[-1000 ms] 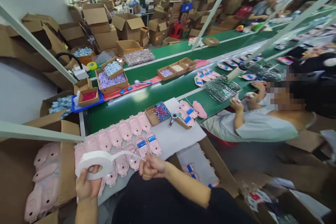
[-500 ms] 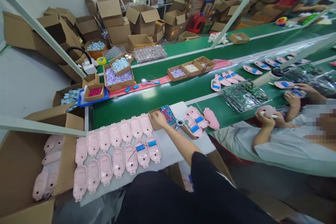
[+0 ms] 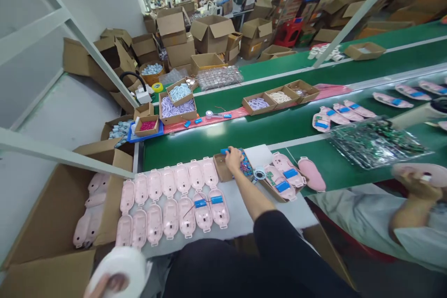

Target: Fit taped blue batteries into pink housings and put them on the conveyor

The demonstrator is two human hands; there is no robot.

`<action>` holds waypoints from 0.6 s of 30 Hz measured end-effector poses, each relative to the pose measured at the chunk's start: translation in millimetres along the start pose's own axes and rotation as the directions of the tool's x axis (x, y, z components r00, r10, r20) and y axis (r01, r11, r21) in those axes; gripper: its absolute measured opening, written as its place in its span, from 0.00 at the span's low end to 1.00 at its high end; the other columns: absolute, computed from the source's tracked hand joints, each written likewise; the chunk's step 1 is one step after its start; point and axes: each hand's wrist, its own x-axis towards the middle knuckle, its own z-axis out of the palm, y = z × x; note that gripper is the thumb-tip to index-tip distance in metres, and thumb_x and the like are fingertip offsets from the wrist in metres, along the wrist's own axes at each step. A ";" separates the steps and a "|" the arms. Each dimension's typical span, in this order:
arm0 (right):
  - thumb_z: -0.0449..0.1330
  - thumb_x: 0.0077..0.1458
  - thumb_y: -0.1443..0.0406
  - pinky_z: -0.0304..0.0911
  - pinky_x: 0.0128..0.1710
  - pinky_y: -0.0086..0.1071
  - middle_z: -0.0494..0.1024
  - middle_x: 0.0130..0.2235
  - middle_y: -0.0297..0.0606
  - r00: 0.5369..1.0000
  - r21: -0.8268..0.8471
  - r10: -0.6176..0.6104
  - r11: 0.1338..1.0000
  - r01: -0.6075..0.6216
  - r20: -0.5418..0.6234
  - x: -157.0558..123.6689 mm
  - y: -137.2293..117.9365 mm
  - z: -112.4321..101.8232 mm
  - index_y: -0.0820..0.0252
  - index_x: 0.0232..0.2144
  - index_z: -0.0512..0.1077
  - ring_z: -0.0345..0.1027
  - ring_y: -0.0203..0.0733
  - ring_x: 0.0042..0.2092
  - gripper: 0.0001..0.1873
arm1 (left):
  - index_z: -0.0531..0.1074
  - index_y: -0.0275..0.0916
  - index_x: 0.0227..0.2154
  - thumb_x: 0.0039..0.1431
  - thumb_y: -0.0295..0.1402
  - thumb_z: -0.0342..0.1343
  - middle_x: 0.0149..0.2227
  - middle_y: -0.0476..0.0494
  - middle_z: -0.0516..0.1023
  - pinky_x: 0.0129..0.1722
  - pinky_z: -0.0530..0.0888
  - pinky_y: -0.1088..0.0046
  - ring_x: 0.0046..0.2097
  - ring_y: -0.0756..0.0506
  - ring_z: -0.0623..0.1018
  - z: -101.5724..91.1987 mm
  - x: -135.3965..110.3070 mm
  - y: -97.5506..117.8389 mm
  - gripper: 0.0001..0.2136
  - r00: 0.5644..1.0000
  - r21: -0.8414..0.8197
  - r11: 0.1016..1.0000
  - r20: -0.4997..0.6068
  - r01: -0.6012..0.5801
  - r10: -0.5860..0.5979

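Now the left hand [image 3: 99,286] has come into view, gripping a white roll [image 3: 133,264] at lower left, and the right hand [image 3: 234,160] has shifted to the middle of the small carton [image 3: 222,170], pinching a blue cylinder [image 3: 224,151] at its far edge. More cylinders [image 3: 246,166] crowd the carton's right side; the large carton [image 3: 45,212] holds pink shells [image 3: 83,227].

Black top [image 3: 206,270] with short sleeve [image 3: 279,240]
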 end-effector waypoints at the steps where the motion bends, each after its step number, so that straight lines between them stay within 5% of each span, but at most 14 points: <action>1: 0.51 0.65 0.61 0.53 0.64 0.48 0.71 0.57 0.52 0.999 0.172 0.003 0.985 0.005 -0.042 -12.5 -2.6 -2.1 0.62 0.54 0.71 0.60 0.52 0.61 0.20 | 0.78 0.40 0.43 0.45 0.47 0.73 0.34 0.46 0.81 0.35 0.80 0.63 0.35 0.40 0.80 5.0 -1.1 -2.4 0.24 0.998 0.004 1.000 0.050 0.025 -0.025; 3: 0.52 0.64 0.55 0.63 0.57 0.44 0.70 0.58 0.48 0.998 0.545 0.056 0.838 -0.031 -0.029 -48.7 -10.0 -5.8 0.59 0.56 0.69 0.65 0.49 0.56 0.23 | 0.78 0.38 0.36 0.35 0.45 0.76 0.25 0.49 0.77 0.31 0.77 0.67 0.29 0.43 0.78 21.8 -2.2 -5.8 0.25 0.973 0.027 0.998 0.218 0.065 -0.069; 5: 0.58 0.61 0.52 0.70 0.48 0.39 0.73 0.53 0.42 0.984 0.813 0.092 0.555 -0.176 0.150 -96.9 -20.8 -11.6 0.55 0.55 0.69 0.71 0.45 0.48 0.24 | 0.77 0.35 0.34 0.37 0.45 0.76 0.22 0.50 0.73 0.30 0.74 0.71 0.26 0.47 0.74 41.3 -0.9 -7.6 0.24 0.914 0.052 0.997 0.399 0.063 -0.078; 7: 0.65 0.56 0.52 0.71 0.40 0.34 0.77 0.47 0.38 0.913 0.864 0.036 0.312 -0.396 0.406 -148.2 -35.2 -22.0 0.53 0.53 0.70 0.74 0.41 0.41 0.25 | 0.77 0.34 0.35 0.42 0.45 0.74 0.20 0.51 0.71 0.30 0.72 0.74 0.26 0.49 0.72 55.6 2.6 -8.7 0.22 0.850 0.061 0.997 0.523 0.037 -0.063; 9: 0.69 0.54 0.55 0.68 0.34 0.30 0.79 0.43 0.37 0.795 0.787 -0.070 0.211 -0.579 0.603 -193.5 -52.4 -35.6 0.55 0.50 0.72 0.73 0.38 0.36 0.24 | 0.77 0.34 0.37 0.46 0.44 0.73 0.20 0.51 0.71 0.31 0.71 0.75 0.26 0.50 0.72 61.5 6.2 -9.9 0.22 0.805 0.072 0.997 0.590 0.027 -0.064; 12: 0.73 0.51 0.59 0.68 0.33 0.28 0.81 0.46 0.39 0.674 0.713 -0.233 0.227 -0.663 0.701 -239.4 -79.4 -52.7 0.56 0.49 0.74 0.73 0.36 0.36 0.24 | 0.76 0.33 0.41 0.48 0.44 0.72 0.21 0.51 0.72 0.32 0.70 0.76 0.27 0.51 0.71 59.7 9.3 -11.8 0.23 0.775 0.092 0.996 0.628 0.015 -0.070; 18: 0.77 0.47 0.59 0.71 0.47 0.36 0.82 0.51 0.42 0.595 0.745 -0.450 0.430 -0.509 0.666 -264.9 -110.1 -70.3 0.52 0.52 0.69 0.78 0.43 0.46 0.32 | 0.77 0.34 0.41 0.45 0.46 0.73 0.31 0.45 0.78 0.34 0.71 0.74 0.31 0.48 0.75 55.5 9.0 -10.0 0.25 0.750 0.190 0.977 0.660 -0.102 -0.050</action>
